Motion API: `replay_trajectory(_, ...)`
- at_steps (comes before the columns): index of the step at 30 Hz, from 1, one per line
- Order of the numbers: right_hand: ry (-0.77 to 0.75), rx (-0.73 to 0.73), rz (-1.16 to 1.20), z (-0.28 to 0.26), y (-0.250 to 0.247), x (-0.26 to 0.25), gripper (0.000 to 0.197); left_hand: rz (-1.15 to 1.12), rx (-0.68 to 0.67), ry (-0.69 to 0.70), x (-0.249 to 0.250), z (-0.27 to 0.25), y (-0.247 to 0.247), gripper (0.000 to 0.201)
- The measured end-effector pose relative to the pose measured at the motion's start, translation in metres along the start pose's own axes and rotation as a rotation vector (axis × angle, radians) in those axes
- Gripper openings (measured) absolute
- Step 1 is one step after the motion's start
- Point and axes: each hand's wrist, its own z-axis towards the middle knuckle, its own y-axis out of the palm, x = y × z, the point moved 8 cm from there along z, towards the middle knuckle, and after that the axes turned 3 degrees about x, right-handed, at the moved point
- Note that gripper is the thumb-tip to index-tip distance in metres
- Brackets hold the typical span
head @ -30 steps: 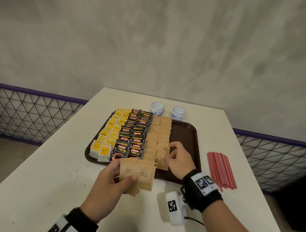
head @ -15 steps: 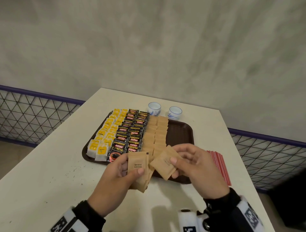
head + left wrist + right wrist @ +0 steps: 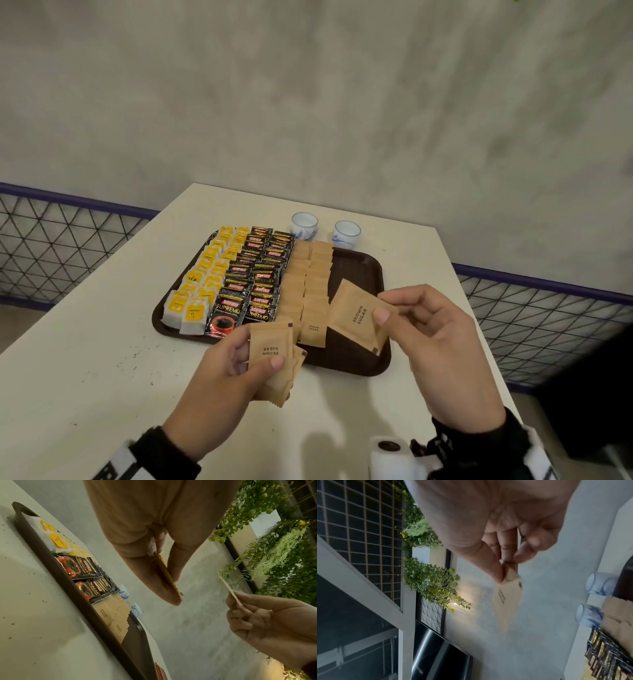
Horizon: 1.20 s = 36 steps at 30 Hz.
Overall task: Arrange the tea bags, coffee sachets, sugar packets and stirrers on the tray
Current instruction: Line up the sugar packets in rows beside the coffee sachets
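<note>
A dark brown tray (image 3: 371,274) on the white table carries rows of yellow tea bags (image 3: 209,270), black coffee sachets (image 3: 255,281) and brown sugar packets (image 3: 308,277). My left hand (image 3: 239,363) grips a small stack of brown sugar packets (image 3: 272,346) at the tray's near edge. My right hand (image 3: 424,329) pinches a single brown sugar packet (image 3: 356,315) by its corner, held tilted above the tray's bare right part. That packet (image 3: 506,601) hangs from my fingertips in the right wrist view. Red stirrers (image 3: 160,672) peek out past the tray in the left wrist view.
Two small blue-and-white cups (image 3: 305,224) (image 3: 346,233) stand on the table just behind the tray. A wire-mesh railing (image 3: 68,246) with a purple top runs on both sides of the table. A grey wall rises behind.
My right hand left the tray's sugar row, took a single packet from beside the left hand's stack and raised it to the right. The left hand stays put with its stack.
</note>
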Motion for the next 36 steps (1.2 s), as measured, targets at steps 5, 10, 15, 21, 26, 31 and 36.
replay_trajectory(5, 0.059, 0.018, 0.064, 0.001, -0.003, 0.012, 0.007, 0.003, 0.014, -0.002, -0.003, 0.0, -0.001, 0.036)
replay_trajectory(10, 0.128, -0.018, 0.092, 0.005, 0.004, 0.028, 0.038, 0.011, 0.025, 0.003, -0.003, -0.001, -0.001, 0.035)
replay_trajectory(15, 0.423, -0.195, 0.131, 0.015, 0.022, 0.089, 0.05, 0.024, 0.042, 0.006, -0.006, -0.003, -0.006, 0.034)
replay_trajectory(21, 0.621, -0.197, -0.025, 0.022, 0.037, 0.15, 0.015, 0.049, 0.102, 0.012, -0.01, -0.004, -0.018, 0.034)
replay_trajectory(26, 0.745, -0.076, -0.214, 0.033, 0.042, 0.18, 0.012, 0.052, 0.143, 0.008, -0.013, -0.004, -0.026, 0.034)
replay_trajectory(31, 0.888, -0.09, -0.381, 0.045, 0.051, 0.19, 0.021, 0.05, 0.168, 0.007, -0.014, -0.006, -0.031, 0.032)
replay_trajectory(36, 0.836, -0.007, -0.494, 0.05, 0.046, 0.193, 0.011, 0.038, 0.189, 0.011, -0.013, -0.008, -0.038, 0.035)
